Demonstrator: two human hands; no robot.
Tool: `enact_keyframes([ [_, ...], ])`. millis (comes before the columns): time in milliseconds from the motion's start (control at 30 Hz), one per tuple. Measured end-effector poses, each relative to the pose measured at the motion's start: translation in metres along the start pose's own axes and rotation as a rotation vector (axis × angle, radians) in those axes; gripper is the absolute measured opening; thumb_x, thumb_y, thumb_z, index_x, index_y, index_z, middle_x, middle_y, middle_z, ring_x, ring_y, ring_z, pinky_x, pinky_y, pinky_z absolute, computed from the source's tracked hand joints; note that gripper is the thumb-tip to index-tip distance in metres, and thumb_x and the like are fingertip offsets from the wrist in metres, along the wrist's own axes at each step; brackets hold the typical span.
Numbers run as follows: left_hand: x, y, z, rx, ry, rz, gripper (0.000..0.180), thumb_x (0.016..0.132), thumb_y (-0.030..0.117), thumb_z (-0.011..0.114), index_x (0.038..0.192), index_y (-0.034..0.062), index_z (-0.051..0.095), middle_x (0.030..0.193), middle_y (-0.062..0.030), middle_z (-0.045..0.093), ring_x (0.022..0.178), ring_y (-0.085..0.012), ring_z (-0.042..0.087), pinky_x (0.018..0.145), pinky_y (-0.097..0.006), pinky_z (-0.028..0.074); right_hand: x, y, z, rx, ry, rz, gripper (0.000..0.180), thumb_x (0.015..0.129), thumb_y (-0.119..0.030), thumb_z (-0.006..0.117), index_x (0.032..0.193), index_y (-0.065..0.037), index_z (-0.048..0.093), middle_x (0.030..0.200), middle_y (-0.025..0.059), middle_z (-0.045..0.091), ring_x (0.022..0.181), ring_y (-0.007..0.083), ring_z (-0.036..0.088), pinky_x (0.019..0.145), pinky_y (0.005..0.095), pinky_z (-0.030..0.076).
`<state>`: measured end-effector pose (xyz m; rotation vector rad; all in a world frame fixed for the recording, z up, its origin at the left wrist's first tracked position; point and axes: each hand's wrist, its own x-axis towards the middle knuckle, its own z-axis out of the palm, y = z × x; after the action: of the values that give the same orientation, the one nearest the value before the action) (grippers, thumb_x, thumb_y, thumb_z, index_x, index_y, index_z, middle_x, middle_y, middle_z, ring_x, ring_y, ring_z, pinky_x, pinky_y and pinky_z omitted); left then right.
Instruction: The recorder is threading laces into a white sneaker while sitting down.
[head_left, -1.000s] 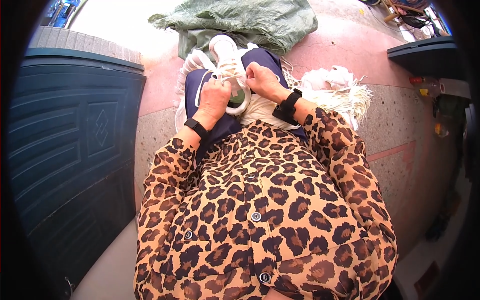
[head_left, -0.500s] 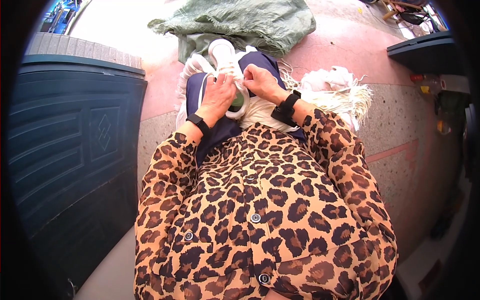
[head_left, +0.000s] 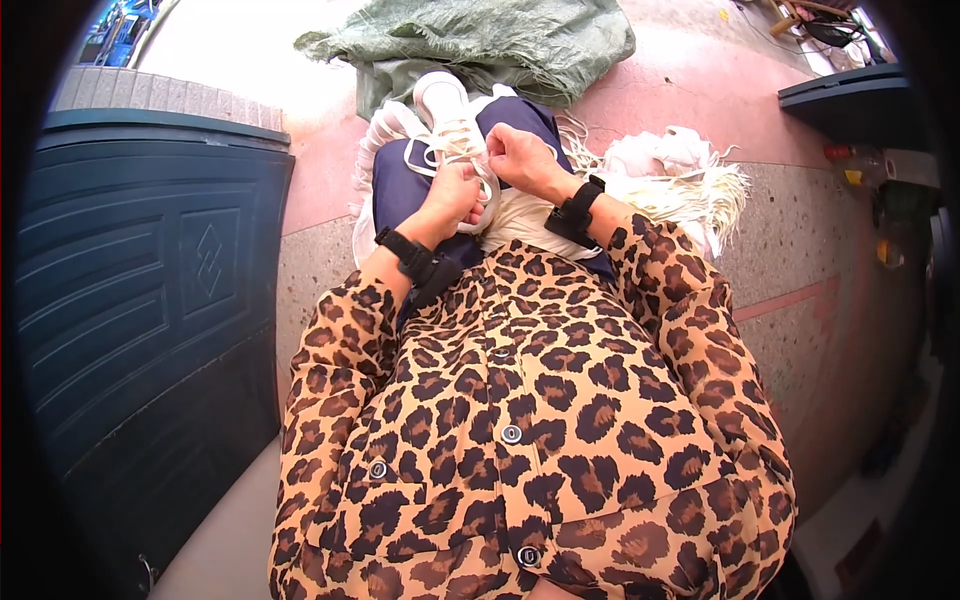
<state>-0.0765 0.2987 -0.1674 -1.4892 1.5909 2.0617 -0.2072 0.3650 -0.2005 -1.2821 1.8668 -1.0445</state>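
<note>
A white lace-up sneaker [head_left: 441, 100] rests on my lap between my thighs, its toe pointing away from me. A white shoelace [head_left: 455, 140] zigzags over its tongue, with a loose loop hanging to the left. My left hand [head_left: 452, 197] is closed at the near end of the shoe, over its opening; what its curled fingers hold is hidden. To the right of the lacing, my right hand [head_left: 525, 162] pinches the shoelace between thumb and forefinger. Below the shoe, a bundle of cream-white laces [head_left: 522, 226] lies across my lap.
More white laces [head_left: 705, 197] lie heaped to my right, with white shoes [head_left: 655, 153] among them. A frayed green woven sack [head_left: 500, 40] lies on the floor ahead. A dark blue panelled door [head_left: 150, 250] stands at my left; another dark panel [head_left: 850, 100] is at the right.
My left hand has turned from palm down over the lacing to a curled grip nearer me, uncovering the laces. My right hand has barely moved.
</note>
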Motion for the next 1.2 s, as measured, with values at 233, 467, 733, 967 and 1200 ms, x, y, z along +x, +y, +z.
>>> enact_keyframes([
  [233, 0.011, -0.008, 0.007, 0.115, 0.109, 0.074, 0.019, 0.082, 0.003, 0.039, 0.094, 0.0024, 0.053, 0.063, -0.0026, 0.048, 0.042, -0.0089, 0.044, 0.036, -0.022, 0.039, 0.001, 0.004, 0.005, -0.106, 0.056, -0.054, 0.011, 0.070, -0.005, 0.053, 0.081, -0.003, 0.050, 0.069, 0.0170, 0.056, 0.068, 0.0349, 0.056, 0.060, 0.0399, 0.043],
  [467, 0.014, -0.011, 0.006, 0.261, 0.195, 0.236, 0.027, 0.080, 0.003, 0.042, 0.104, 0.0032, 0.056, 0.062, -0.0045, 0.051, 0.036, -0.0106, 0.043, 0.032, -0.024, 0.036, 0.004, 0.007, 0.011, -0.068, 0.038, -0.114, 0.010, 0.072, -0.007, 0.053, 0.080, -0.003, 0.049, 0.070, 0.0195, 0.057, 0.071, 0.0365, 0.056, 0.062, 0.0419, 0.043],
  [733, 0.028, -0.017, 0.002, 0.512, 0.349, 0.449, 0.020, 0.081, 0.013, 0.048, 0.091, 0.0022, 0.061, 0.077, -0.0223, 0.060, 0.065, -0.0317, 0.060, 0.059, -0.040, 0.048, 0.002, 0.005, 0.009, -0.194, -0.036, -0.174, 0.011, 0.073, -0.008, 0.051, 0.080, -0.001, 0.049, 0.072, 0.0194, 0.057, 0.073, 0.0361, 0.056, 0.062, 0.0430, 0.044],
  [967, 0.010, 0.005, -0.012, 1.160, 0.332, 0.615, 0.015, 0.076, 0.011, 0.047, 0.078, 0.0009, 0.057, 0.072, -0.0198, 0.059, 0.073, -0.0361, 0.058, 0.065, -0.044, 0.045, -0.004, -0.001, 0.008, -0.327, -0.073, -0.263, 0.026, 0.064, -0.010, 0.060, 0.083, 0.002, 0.046, 0.080, 0.0197, 0.056, 0.081, 0.0351, 0.053, 0.071, 0.0417, 0.043],
  [1200, -0.006, 0.041, -0.072, 1.067, 0.497, 0.784, 0.014, 0.080, 0.013, 0.049, 0.082, 0.0020, 0.058, 0.073, -0.0197, 0.058, 0.072, -0.0330, 0.059, 0.064, -0.040, 0.046, -0.002, -0.008, 0.010, -0.389, -0.089, -0.234, 0.028, 0.062, -0.010, 0.059, 0.085, 0.000, 0.046, 0.083, 0.0169, 0.053, 0.085, 0.0332, 0.051, 0.076, 0.0395, 0.041],
])
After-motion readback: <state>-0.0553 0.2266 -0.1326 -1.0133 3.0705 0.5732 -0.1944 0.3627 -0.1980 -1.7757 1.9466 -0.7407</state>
